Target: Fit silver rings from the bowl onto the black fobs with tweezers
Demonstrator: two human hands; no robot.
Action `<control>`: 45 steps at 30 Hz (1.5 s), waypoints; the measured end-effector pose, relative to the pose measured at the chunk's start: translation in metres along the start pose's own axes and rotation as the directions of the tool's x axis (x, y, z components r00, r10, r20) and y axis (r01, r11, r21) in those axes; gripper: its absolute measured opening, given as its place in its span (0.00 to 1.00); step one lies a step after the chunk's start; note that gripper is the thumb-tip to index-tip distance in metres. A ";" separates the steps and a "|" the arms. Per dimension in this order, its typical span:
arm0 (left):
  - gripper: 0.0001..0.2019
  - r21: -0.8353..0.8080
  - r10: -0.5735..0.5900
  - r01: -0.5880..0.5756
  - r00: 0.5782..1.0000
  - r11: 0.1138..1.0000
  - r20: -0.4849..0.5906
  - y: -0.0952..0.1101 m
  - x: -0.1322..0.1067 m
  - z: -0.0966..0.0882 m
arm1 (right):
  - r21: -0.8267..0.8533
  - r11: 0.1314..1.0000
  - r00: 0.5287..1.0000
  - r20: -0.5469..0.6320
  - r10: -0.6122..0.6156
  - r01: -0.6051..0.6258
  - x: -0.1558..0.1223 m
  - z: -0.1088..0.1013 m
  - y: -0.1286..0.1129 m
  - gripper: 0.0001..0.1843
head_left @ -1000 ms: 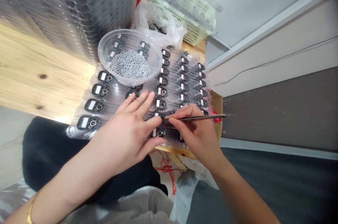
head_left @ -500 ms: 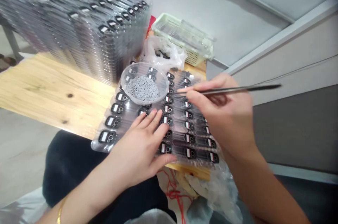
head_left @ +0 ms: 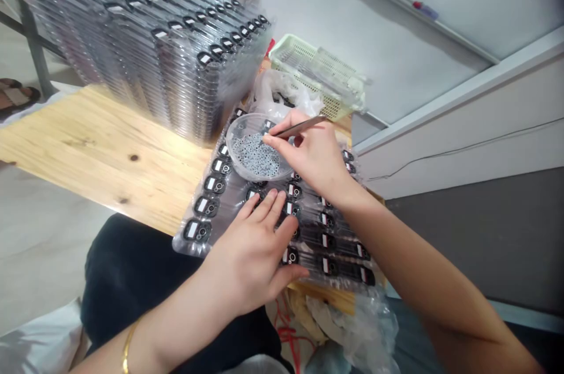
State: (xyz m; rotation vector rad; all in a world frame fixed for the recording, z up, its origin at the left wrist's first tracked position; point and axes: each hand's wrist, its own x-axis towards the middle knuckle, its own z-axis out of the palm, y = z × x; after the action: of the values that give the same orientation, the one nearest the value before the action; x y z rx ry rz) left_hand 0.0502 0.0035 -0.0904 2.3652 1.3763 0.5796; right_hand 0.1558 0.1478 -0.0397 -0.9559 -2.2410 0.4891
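Observation:
A clear blister tray of small black parts with white labels lies on the wooden table's near edge. My left hand rests flat on it, fingers stretched out over the parts. A clear plastic bowl of tiny grey rings sits on the tray's far end. My right hand pinches metal tweezers, whose tip reaches into the bowl among the rings.
A tall stack of the same clear trays fills the table's far left. A pale green basket and a crumpled plastic bag lie behind the bowl. Bare wooden table extends left. Plastic wrap and red string hang below the table edge.
My right hand lifted the tweezers from the tray's near row and carried them to the bowl of rings. The left hand stayed on the tray. The view shifted.

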 end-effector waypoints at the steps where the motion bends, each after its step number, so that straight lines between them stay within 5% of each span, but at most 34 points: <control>1: 0.27 -0.003 0.000 0.000 1.000 1.000 0.001 0.000 0.000 0.000 | 0.000 1.000 1.000 0.004 -0.003 0.003 0.000 0.001 0.001 0.06; 14: 0.26 -0.032 -0.004 0.005 1.000 0.999 0.011 0.002 -0.001 0.001 | 0.008 1.000 0.999 0.040 0.001 -0.001 0.000 0.005 0.000 0.06; 22: 0.28 0.016 -0.010 0.009 0.999 1.000 0.031 0.001 0.000 0.000 | 0.085 0.994 0.994 -0.068 0.081 -0.075 0.000 -0.005 -0.005 0.07; 26: 0.27 0.037 0.019 -0.018 1.000 0.999 -0.017 0.001 0.001 0.000 | 0.292 0.939 0.969 -0.112 0.221 -0.181 -0.031 -0.035 -0.012 0.07; 30: 0.29 0.023 0.055 -0.054 0.998 0.998 -0.037 -0.001 0.002 0.002 | 0.397 0.797 0.881 0.070 0.467 -0.454 -0.090 -0.059 -0.013 0.10; 35: 0.36 0.011 0.076 -0.076 0.997 0.997 -0.004 -0.002 0.002 0.001 | 0.342 0.721 0.796 0.190 0.575 -0.602 -0.145 -0.056 -0.014 0.09; 45: 0.37 0.076 0.080 -0.082 0.996 0.994 0.035 -0.002 0.001 0.002 | 0.300 0.742 0.800 0.203 0.564 -0.599 -0.154 -0.039 -0.015 0.08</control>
State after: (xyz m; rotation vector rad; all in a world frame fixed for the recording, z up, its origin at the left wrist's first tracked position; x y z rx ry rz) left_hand 0.0502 0.0049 -0.0934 2.4909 1.3170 0.5166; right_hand 0.2559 0.0266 -0.0671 -1.4576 -1.7964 1.1985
